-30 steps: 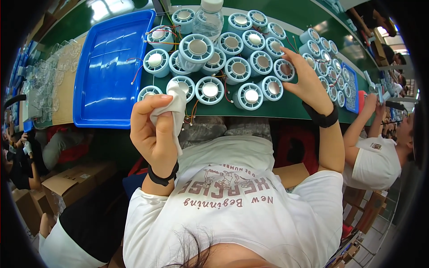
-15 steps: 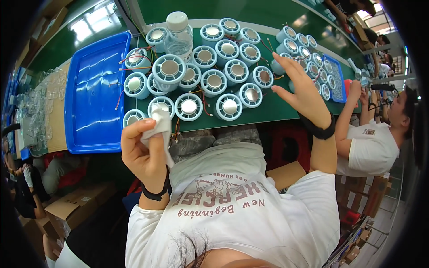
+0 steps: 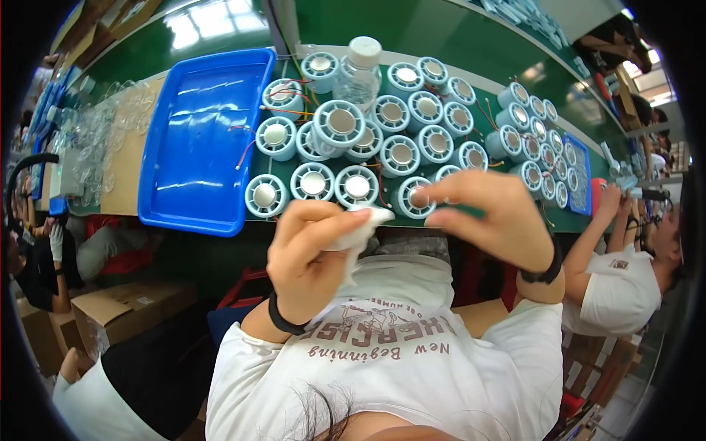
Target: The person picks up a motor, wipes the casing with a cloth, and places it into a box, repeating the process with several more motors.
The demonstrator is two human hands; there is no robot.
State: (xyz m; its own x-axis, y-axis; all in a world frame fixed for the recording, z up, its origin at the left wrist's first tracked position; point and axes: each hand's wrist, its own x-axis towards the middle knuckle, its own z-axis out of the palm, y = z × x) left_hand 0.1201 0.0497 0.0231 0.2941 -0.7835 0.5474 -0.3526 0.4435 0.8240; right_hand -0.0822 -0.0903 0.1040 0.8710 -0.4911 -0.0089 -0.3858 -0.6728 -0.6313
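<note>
Green tabletop [image 3: 482, 94]: left hand [image 3: 305, 253] pinches white cloth [image 3: 358, 239]; right hand [image 3: 496, 217], parted but narrower, has come nearer

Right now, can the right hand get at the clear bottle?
Probably, but only from above: light blue round units stand between the right hand and the clear bottle, while its white cap looks uncovered.

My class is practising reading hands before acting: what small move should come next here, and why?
Probably close the right hand on the light-blue round housing nearest its fingertips: that hand appears to hold nothing, its thumb and fingers apart, while the left hand pinches a white cloth. Whether the fingertips touch the housing is unclear.
</note>
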